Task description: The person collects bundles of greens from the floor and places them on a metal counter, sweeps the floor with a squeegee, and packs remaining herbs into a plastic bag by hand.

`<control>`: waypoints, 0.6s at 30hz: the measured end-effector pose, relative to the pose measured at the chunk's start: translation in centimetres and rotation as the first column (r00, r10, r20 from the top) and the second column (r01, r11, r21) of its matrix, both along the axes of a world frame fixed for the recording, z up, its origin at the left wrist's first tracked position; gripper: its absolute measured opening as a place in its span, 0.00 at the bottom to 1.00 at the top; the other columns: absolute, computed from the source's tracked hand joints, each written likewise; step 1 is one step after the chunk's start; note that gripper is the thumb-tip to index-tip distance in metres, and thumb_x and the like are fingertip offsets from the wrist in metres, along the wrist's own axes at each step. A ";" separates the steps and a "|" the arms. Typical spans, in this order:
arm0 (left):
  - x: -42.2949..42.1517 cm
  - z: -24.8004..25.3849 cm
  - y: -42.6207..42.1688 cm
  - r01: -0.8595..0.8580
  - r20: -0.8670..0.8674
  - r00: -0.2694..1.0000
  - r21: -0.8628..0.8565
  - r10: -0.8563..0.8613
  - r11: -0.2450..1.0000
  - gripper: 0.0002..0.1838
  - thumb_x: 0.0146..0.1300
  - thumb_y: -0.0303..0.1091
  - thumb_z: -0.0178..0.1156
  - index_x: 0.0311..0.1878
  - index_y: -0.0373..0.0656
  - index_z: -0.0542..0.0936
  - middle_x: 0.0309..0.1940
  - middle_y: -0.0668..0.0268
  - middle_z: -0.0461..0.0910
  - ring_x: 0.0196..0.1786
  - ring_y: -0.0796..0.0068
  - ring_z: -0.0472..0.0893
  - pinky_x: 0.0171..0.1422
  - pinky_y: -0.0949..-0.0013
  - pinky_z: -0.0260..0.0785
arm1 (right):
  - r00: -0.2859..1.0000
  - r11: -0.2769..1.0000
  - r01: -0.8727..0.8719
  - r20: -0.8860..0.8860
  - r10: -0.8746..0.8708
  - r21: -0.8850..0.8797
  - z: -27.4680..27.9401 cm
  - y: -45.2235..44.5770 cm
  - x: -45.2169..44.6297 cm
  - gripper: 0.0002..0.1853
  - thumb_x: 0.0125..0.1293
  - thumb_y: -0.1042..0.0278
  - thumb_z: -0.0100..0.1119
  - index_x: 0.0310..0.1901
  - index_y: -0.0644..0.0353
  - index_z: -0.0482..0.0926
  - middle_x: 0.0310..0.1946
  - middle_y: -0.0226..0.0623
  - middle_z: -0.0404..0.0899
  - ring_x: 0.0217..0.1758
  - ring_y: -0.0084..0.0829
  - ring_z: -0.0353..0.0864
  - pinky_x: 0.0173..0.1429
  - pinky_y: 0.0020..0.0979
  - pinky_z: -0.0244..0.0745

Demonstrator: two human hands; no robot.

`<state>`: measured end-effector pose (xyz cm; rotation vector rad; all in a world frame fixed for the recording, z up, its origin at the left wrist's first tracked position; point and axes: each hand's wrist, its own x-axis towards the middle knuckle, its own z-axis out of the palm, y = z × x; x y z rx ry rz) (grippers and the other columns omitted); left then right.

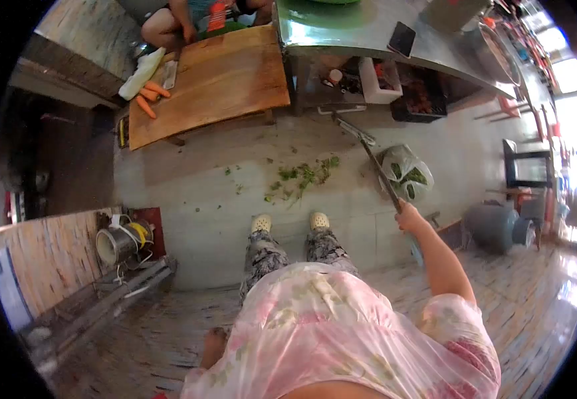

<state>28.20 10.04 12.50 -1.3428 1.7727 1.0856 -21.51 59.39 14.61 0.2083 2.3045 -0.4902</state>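
My right hand (pixel 409 218) is wrapped round the handle of a long tool (pixel 381 171), whose pale head rests on the floor under the metal counter. Beside the handle lies a clear plastic bag (pixel 406 174) with green leaves in it. Scattered green leaves (pixel 302 177) lie on the floor in front of my feet. My left hand (pixel 215 342) hangs low by my left side, small and dark, with its fingers too unclear to read.
A wooden table (pixel 215 80) holds carrots (pixel 147 100) and a pale long vegetable (pixel 141 74). Another person (pixel 181 16) sits behind it. A phone (pixel 401 39) lies on the metal counter (pixel 342 33). A gas cylinder (pixel 491 227) lies right, a metal cylinder (pixel 117 244) left.
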 end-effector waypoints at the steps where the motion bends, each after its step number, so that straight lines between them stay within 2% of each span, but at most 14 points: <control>1: -1.7 2.7 2.3 0.152 0.025 0.988 -0.070 -0.151 0.986 0.14 0.55 0.34 0.49 0.38 0.31 0.74 0.30 0.55 0.77 0.31 0.63 0.76 0.38 0.62 0.68 | 0.997 0.997 -0.068 -0.017 0.069 0.026 -0.6 0.8 -1.8 0.26 0.51 0.77 0.52 0.55 0.65 0.61 0.27 0.46 0.76 0.25 0.36 0.78 0.25 0.37 0.73; 3: 2.0 1.5 5.6 0.309 0.056 0.951 -0.234 -0.304 0.922 0.14 0.55 0.34 0.50 0.39 0.32 0.74 0.30 0.53 0.77 0.31 0.60 0.76 0.38 0.60 0.68 | 0.978 0.976 -0.200 -0.044 0.204 0.088 -1.7 1.9 -4.7 0.25 0.50 0.77 0.52 0.53 0.67 0.62 0.28 0.47 0.76 0.29 0.39 0.79 0.26 0.38 0.73; 4: 2.8 1.8 7.3 0.385 0.087 0.922 -0.306 -0.377 0.870 0.14 0.56 0.34 0.50 0.39 0.32 0.74 0.30 0.52 0.76 0.31 0.58 0.76 0.37 0.59 0.68 | 0.988 0.985 -0.148 0.057 0.144 0.083 -2.8 2.2 -5.8 0.23 0.48 0.76 0.52 0.50 0.68 0.64 0.29 0.47 0.76 0.34 0.38 0.79 0.30 0.36 0.74; 5: 3.5 1.9 8.8 0.122 0.047 0.992 -0.307 -0.113 0.944 0.13 0.55 0.34 0.51 0.39 0.33 0.74 0.31 0.51 0.76 0.32 0.56 0.76 0.38 0.59 0.68 | 0.984 0.985 -0.151 0.111 0.141 0.086 -3.8 2.3 -6.5 0.24 0.49 0.75 0.52 0.51 0.67 0.64 0.30 0.47 0.76 0.33 0.39 0.78 0.31 0.35 0.73; 6: 2.9 3.1 10.3 -0.150 0.007 0.987 -0.299 0.160 0.942 0.13 0.55 0.34 0.51 0.39 0.33 0.74 0.31 0.50 0.77 0.33 0.54 0.76 0.38 0.58 0.68 | 0.975 0.979 -0.182 0.147 0.167 0.095 -4.3 2.1 -6.4 0.24 0.49 0.74 0.53 0.52 0.65 0.65 0.31 0.48 0.76 0.31 0.39 0.78 0.32 0.34 0.73; 7: 2.2 4.7 11.6 -0.410 -0.031 0.908 -0.281 0.419 0.868 0.13 0.55 0.33 0.52 0.39 0.34 0.74 0.31 0.50 0.77 0.33 0.52 0.76 0.39 0.57 0.68 | 0.961 0.962 -0.249 0.153 0.232 0.110 -4.7 1.9 -5.8 0.25 0.49 0.73 0.53 0.52 0.64 0.65 0.32 0.49 0.77 0.30 0.40 0.77 0.33 0.33 0.73; 8: 2.2 6.0 12.1 -0.170 0.052 0.977 -0.395 0.206 0.903 0.12 0.55 0.33 0.52 0.39 0.34 0.75 0.31 0.49 0.77 0.34 0.52 0.76 0.39 0.57 0.68 | 0.950 0.951 -0.289 0.159 0.270 0.110 -4.7 1.8 -4.9 0.25 0.49 0.72 0.53 0.53 0.62 0.66 0.33 0.49 0.77 0.29 0.40 0.77 0.34 0.31 0.72; 9: 2.3 7.0 12.0 0.084 0.155 0.988 -0.479 -0.010 0.874 0.12 0.55 0.33 0.52 0.38 0.34 0.75 0.32 0.49 0.77 0.35 0.52 0.76 0.40 0.57 0.68 | 0.935 0.935 -0.335 0.167 0.313 0.118 -4.8 2.1 -4.2 0.25 0.49 0.73 0.52 0.53 0.63 0.66 0.32 0.48 0.76 0.28 0.39 0.76 0.32 0.31 0.72; 10: 2.4 7.4 11.7 0.332 0.274 0.938 -0.528 -0.214 0.781 0.12 0.55 0.32 0.53 0.38 0.34 0.76 0.32 0.48 0.77 0.36 0.52 0.76 0.40 0.57 0.68 | 0.927 0.932 -0.351 0.172 0.333 0.087 -4.1 2.8 -3.6 0.25 0.49 0.73 0.51 0.53 0.63 0.66 0.30 0.47 0.76 0.27 0.38 0.76 0.31 0.31 0.72; 13: 3.6 6.4 10.8 0.061 0.087 0.996 -0.583 -0.012 0.810 0.13 0.55 0.32 0.52 0.41 0.35 0.75 0.33 0.49 0.77 0.37 0.52 0.76 0.41 0.58 0.68 | 0.932 0.953 -0.283 0.205 0.300 -0.110 -0.4 5.4 -3.8 0.24 0.50 0.74 0.48 0.52 0.65 0.65 0.26 0.44 0.74 0.24 0.34 0.76 0.27 0.31 0.72; 16: 0.7 8.3 11.6 0.082 0.116 0.993 -0.599 -0.016 0.797 0.13 0.54 0.32 0.53 0.41 0.35 0.76 0.33 0.50 0.77 0.37 0.53 0.76 0.42 0.58 0.68 | 0.960 0.967 -0.167 0.191 0.204 -0.190 2.4 5.5 -3.9 0.24 0.50 0.75 0.46 0.53 0.63 0.65 0.23 0.44 0.73 0.20 0.33 0.75 0.22 0.31 0.71; 18: 0.0 8.6 12.4 0.091 0.105 0.994 -0.618 -0.033 0.781 0.13 0.54 0.32 0.54 0.40 0.35 0.76 0.33 0.50 0.78 0.37 0.53 0.77 0.43 0.59 0.68 | 0.971 0.972 -0.145 0.163 0.175 -0.183 2.3 4.4 -4.2 0.24 0.50 0.76 0.46 0.53 0.62 0.65 0.22 0.44 0.72 0.18 0.33 0.74 0.21 0.31 0.71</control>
